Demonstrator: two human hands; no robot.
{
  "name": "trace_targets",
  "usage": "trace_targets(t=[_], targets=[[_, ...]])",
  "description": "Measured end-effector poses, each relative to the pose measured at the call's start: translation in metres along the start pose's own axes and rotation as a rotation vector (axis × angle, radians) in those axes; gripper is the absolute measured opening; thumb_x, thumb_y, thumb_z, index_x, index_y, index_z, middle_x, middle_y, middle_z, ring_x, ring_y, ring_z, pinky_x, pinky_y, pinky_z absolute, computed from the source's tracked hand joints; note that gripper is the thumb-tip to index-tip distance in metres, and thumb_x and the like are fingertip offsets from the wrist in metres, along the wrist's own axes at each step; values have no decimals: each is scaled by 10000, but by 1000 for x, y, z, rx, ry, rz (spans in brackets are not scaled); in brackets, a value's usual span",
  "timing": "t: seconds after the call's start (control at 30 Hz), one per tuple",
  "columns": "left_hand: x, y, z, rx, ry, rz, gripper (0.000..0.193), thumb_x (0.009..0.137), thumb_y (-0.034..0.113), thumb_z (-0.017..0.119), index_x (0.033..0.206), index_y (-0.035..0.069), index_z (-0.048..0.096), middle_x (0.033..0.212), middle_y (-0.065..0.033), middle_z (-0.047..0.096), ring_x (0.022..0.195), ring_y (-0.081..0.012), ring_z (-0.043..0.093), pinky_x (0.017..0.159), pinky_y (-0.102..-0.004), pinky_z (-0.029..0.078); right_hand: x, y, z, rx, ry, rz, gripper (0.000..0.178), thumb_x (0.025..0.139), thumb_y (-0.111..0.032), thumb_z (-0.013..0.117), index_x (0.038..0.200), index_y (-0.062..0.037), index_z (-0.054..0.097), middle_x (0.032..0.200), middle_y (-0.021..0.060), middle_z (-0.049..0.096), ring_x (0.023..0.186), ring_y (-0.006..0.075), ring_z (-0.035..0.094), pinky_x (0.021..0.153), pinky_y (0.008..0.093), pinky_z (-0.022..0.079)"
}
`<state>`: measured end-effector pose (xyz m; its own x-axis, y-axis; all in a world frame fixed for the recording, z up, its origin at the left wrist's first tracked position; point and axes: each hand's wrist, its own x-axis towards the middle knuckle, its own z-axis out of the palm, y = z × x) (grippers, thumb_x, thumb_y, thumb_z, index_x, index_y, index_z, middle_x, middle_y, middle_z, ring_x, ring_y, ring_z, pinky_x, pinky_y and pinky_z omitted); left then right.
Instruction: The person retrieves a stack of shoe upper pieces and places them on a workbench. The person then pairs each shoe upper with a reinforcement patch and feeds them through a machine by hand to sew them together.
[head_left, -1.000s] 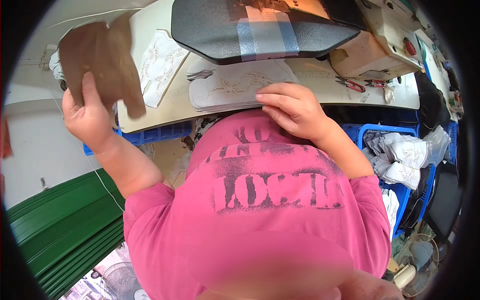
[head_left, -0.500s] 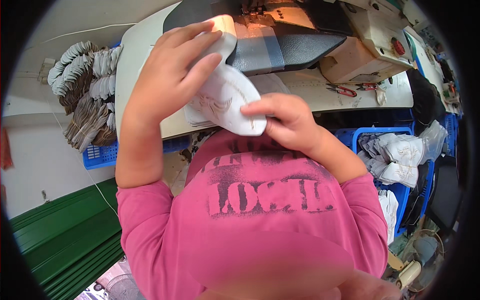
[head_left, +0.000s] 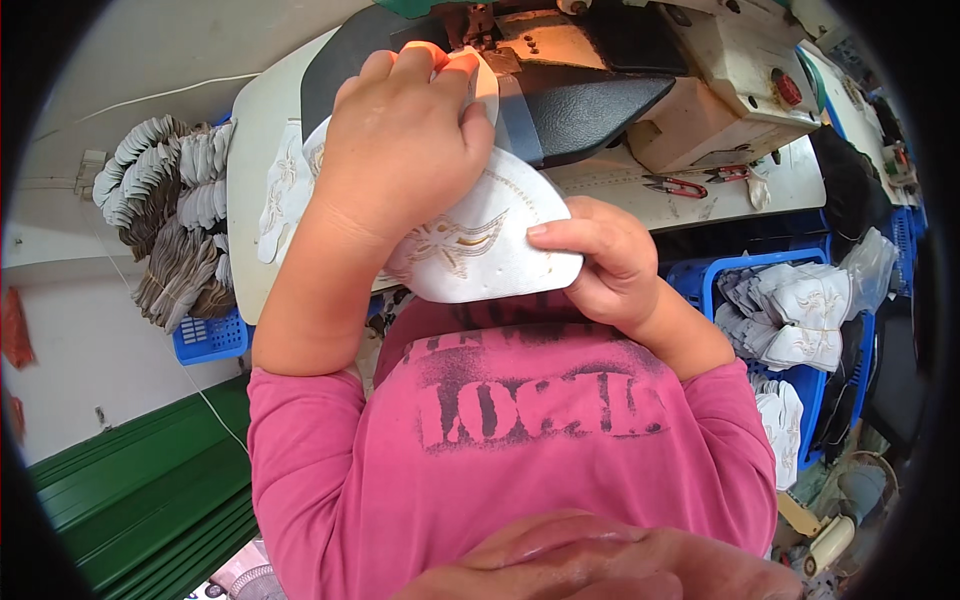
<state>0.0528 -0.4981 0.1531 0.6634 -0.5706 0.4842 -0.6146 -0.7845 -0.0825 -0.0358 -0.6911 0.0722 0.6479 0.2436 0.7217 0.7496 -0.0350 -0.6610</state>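
A white, curved cut piece with a gold-brown stitched motif point(head_left: 455, 240) is held between my two hands in front of a sewing machine point(head_left: 540, 110). Draped over its far part, my left hand point(head_left: 405, 145) has its fingers bent around the edge, near the lit needle area point(head_left: 480, 40). My right hand point(head_left: 605, 260) pinches the near right corner, thumb on top and fingers beneath. Its far narrow end lies at the machine's bed, partly hidden by my left hand. To the left of my left forearm, similar white pieces point(head_left: 280, 200) lie on the table.
Red-handled thread snips point(head_left: 675, 187) lie right of the machine. Bundled white pieces point(head_left: 785, 315) fill a blue basket point(head_left: 715, 280) at the right. More bundles point(head_left: 165, 190) are stacked at the left above another blue basket point(head_left: 210, 335). The white table edge point(head_left: 690, 222) runs before me.
The white piece has turned flatter, showing more of its motif, and its near edge has come closer to me. My left hand has shifted right and curled; my right hand moved slightly right and nearer.
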Motion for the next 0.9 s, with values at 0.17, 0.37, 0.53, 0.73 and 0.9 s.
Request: trace_targets(t=[0.17, 0.37, 0.53, 0.73, 0.9], targets=[[11, 16, 2, 138, -79, -126, 358, 886, 249, 579, 1138, 33, 714, 1053, -149, 666, 949, -323, 640, 842, -440, 537, -4, 1, -7, 76, 110, 89, 356, 814, 87, 658, 1150, -26, 688, 1007, 152, 721, 878, 279, 703, 781, 341, 541], [12, 16, 5, 133, -52, -101, 340, 896, 234, 578, 1120, 19, 717, 1052, -155, 670, 934, -339, 643, 838, -449, 537, -5, 0, -7, 116, 113, 107, 350, 830, 96, 648, 1158, -17, 688, 1032, 160, 722, 908, 273, 706, 811, 331, 541], [3, -10, 4, 16, -6, 32, 348, 919, 223, 581, 1197, 55, 705, 1118, -133, 671, 1003, -318, 634, 880, -446, 514, -4, 3, -1, 3, 9, 37, 424, 765, 103, 650, 1156, -44, 722, 1038, 163, 709, 890, 303, 695, 793, 349, 546], [1, -21, -2, -20, -83, 53, 363, 951, 263, 581, 1264, 115, 692, 1201, -90, 667, 1112, -295, 612, 979, -437, 457, 1, 2, 10, -20, -15, 24, 474, 756, 93, 662, 1181, -100, 741, 1093, 152, 687, 906, 302, 675, 773, 364, 538], [1, -25, -1, -2, -79, 51, 361, 954, 273, 587, 1276, 143, 689, 1212, -76, 671, 1128, -284, 613, 993, -429, 449, 4, -3, 10, -156, -4, -13, 488, 724, 53, 707, 1180, -117, 746, 1087, 138, 679, 921, 305, 657, 795, 384, 524]])
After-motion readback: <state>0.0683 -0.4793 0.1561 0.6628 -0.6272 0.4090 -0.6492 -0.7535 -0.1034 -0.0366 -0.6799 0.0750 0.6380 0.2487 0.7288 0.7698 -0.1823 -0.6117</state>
